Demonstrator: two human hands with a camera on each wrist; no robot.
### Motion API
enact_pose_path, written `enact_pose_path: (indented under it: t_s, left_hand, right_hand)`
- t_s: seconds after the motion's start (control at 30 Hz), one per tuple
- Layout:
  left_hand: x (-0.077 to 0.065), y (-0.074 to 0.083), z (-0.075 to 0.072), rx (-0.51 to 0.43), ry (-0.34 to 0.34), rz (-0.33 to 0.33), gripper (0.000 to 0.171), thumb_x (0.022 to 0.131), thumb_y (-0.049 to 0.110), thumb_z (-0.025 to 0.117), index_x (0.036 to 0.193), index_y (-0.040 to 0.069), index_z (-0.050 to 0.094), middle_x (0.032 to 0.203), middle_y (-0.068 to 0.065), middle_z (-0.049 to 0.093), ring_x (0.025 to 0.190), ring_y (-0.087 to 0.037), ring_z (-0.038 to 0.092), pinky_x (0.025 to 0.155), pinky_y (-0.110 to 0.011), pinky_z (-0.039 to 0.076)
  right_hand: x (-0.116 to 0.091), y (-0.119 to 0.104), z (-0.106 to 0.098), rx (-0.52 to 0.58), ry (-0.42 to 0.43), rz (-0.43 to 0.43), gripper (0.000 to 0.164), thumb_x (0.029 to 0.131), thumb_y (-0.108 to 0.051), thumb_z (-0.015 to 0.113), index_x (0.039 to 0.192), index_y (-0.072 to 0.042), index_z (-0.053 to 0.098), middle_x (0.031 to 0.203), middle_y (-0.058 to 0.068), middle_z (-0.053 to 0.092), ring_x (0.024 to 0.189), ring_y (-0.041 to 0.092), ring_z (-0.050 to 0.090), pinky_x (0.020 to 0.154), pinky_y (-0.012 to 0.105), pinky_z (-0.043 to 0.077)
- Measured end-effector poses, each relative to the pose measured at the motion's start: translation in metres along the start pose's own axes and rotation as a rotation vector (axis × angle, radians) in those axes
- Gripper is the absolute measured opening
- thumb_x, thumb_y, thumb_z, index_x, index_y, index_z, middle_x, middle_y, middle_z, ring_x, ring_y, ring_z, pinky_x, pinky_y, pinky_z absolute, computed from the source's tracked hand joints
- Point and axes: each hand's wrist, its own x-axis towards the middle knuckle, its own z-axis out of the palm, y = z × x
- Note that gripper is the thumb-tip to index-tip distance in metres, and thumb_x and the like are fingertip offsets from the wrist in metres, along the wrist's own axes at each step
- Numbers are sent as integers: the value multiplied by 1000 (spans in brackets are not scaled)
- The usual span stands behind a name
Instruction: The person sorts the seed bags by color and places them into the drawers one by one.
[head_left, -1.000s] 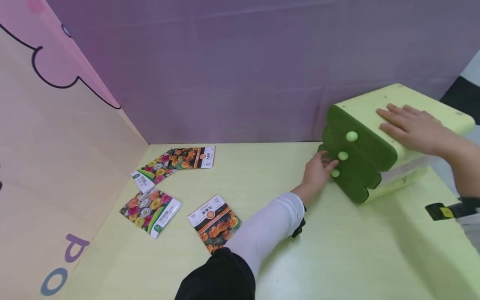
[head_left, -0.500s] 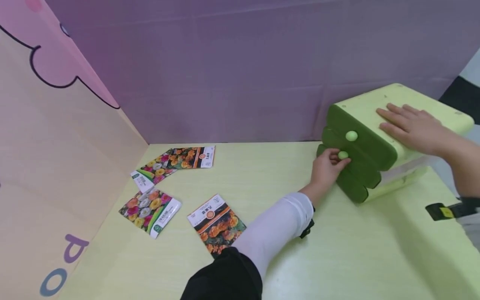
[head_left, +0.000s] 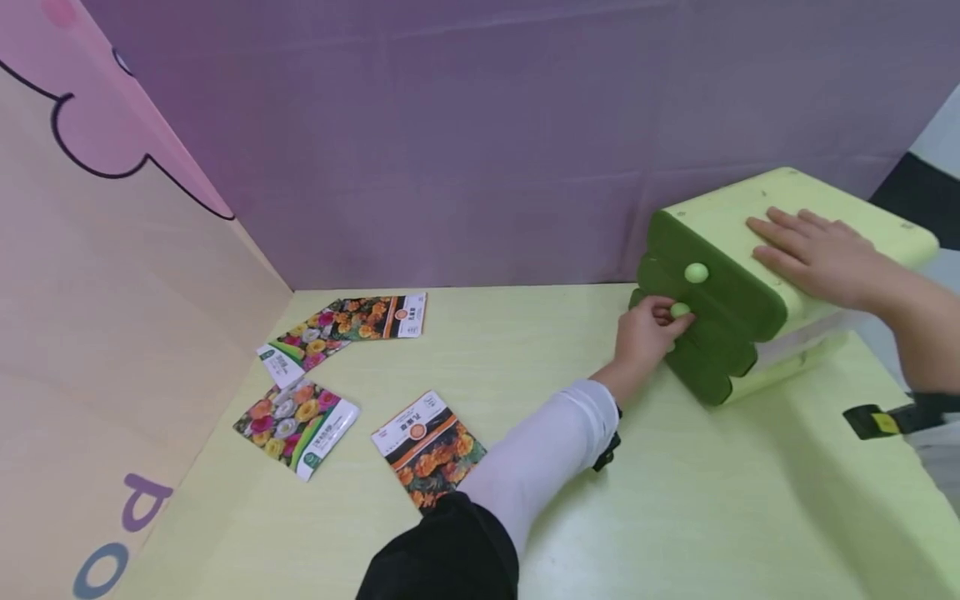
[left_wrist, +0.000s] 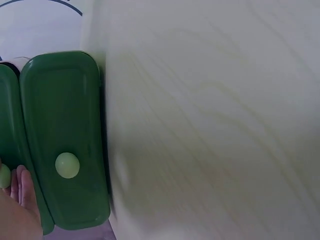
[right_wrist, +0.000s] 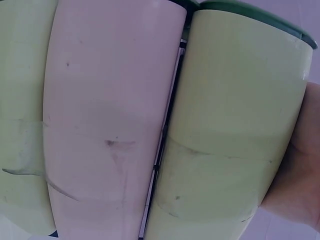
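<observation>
The person's left hand (head_left: 647,335) pinches the round knob (head_left: 680,310) of the middle drawer (head_left: 714,337), fingers and thumb curled about it; the right hand (head_left: 821,258), apart from the left, rests with straight fingers on top of the drawer box (head_left: 720,202), which stands at the right of the table (head_left: 637,517), near the purple wall (head_left: 450,150). Four flower packets (head_left: 296,427) lie left of the box; two overlap at the back.

Booth-like workspace, creased purple backdrop (head_left: 450,150), cartoon-printed side panel (head_left: 135,333), pale table (head_left: 630,525)
</observation>
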Motion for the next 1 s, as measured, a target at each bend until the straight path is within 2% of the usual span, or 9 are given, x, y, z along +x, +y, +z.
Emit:
enact_pose_path:
  t_s: [0.23,0.37,0.47,0.6,0.7,1.0]
  left_hand:
    - [-2,-2,-1,-33,-17,21,27,81,20,79,104,10,67,87,4,71,72,5,60,60,-3,45]
    - [-2,-3,-2,-31,-29,16,28,82,21,78,105,11,67,87,5,70,72,6,59,60,-4,45]
    - [-3,-2,-3,-25,-40,10,27,82,22,78,105,12,67,87,7,69,73,6,59,60,-4,45]
    - [-1,-1,-6,-26,-36,8,27,83,22,77,105,12,67,88,6,71,74,5,60,61,-4,45]
    - [-1,0,-7,-25,-27,7,27,83,22,78,105,11,67,88,5,71,75,4,61,61,-5,45]
    - [-3,-4,-11,-43,-23,-13,25,82,22,78,102,12,68,87,5,71,73,5,59,62,-5,45]
  right_hand:
    - [-4,0,-3,29,-17,7,58,107,-36,24,155,-8,11,158,28,1,140,57,-6,110,72,-6]
    - [-4,-4,-7,69,-44,17,59,107,-36,22,154,-3,11,157,31,-2,138,60,-9,108,74,-8]
    - [-2,-11,-11,72,-87,54,68,105,-44,24,152,3,9,154,36,-5,134,64,-11,104,77,-7]
    - [4,-26,-17,-15,-153,99,91,99,-59,32,150,10,1,149,42,-9,130,69,-10,100,81,-2]
    - [6,-34,-18,-72,-181,108,103,95,-65,38,148,14,-2,147,45,-11,128,70,-7,99,82,1]
    - [9,-37,-14,-32,-182,99,101,95,-61,41,147,16,0,146,48,-7,127,72,-6,96,84,2]
